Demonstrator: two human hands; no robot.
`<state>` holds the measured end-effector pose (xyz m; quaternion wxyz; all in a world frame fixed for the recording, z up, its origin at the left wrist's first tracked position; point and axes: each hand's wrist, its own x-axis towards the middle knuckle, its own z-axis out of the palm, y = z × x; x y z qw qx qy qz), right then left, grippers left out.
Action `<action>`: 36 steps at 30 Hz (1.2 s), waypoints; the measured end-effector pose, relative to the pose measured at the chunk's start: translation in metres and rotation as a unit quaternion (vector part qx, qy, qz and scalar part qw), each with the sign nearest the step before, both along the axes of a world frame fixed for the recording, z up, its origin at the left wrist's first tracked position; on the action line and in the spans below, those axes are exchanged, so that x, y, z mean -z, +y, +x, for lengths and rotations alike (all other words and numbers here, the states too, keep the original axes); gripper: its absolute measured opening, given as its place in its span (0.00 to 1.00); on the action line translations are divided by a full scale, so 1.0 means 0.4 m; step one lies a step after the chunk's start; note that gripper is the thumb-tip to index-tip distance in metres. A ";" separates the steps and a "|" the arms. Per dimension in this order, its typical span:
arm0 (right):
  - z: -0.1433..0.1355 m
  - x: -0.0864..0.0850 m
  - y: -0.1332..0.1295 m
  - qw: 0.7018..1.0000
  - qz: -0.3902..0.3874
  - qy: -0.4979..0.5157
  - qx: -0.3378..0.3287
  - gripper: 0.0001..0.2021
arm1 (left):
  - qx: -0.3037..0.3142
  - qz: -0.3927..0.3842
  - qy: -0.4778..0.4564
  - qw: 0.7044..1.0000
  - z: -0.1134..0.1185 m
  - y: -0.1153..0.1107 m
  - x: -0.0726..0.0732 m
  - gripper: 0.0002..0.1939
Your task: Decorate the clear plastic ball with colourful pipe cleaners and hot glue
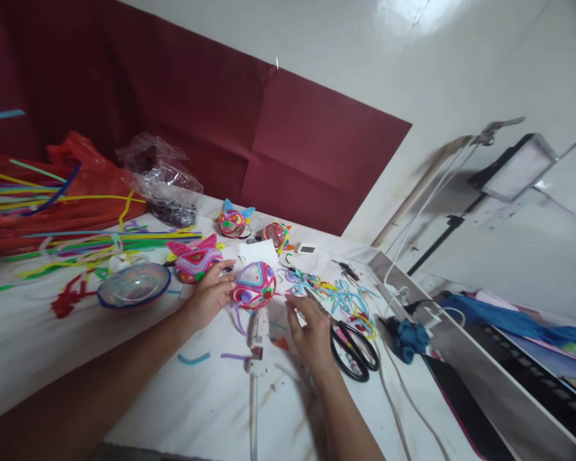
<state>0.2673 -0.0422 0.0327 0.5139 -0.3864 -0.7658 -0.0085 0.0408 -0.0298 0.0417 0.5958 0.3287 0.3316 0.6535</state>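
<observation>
My left hand (210,296) grips the side of a round ornament (253,285) wrapped in pink, purple and blue pipe cleaner, with a clear patch on top. My right hand (311,325) is just right of the ornament, fingers loosely curved and apart, with no held object visible. Beside that hand, black-handled scissors (355,351) lie with their blades partly behind it. A white glue gun (258,333) lies below the ornament. Left of my left hand sits a pink-eared ornament (196,257). A clear bowl with a blue rim (134,285) rests farther left.
Two more ornaments, one blue-eared (233,221) and one clear-sided (275,235), stand at the back. Pipe cleaner scraps (345,298) are heaped on the right. A red bag (77,192) of pipe cleaners lies left. Cables (393,397) and a dark tablet-like slab (465,406) lie right.
</observation>
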 end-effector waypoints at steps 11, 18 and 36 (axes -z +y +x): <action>0.002 0.004 0.002 1.000 0.003 0.002 -0.004 0.12 | 0.012 -0.009 -0.013 1.000 0.000 -0.004 -0.005 0.28; 0.006 0.011 0.004 1.000 0.013 0.013 -0.012 0.11 | 0.041 0.010 -0.016 0.999 0.002 -0.014 0.002 0.29; 0.019 0.038 0.017 1.000 0.011 0.001 0.001 0.10 | 0.071 0.031 -0.006 0.997 -0.003 -0.004 0.044 0.31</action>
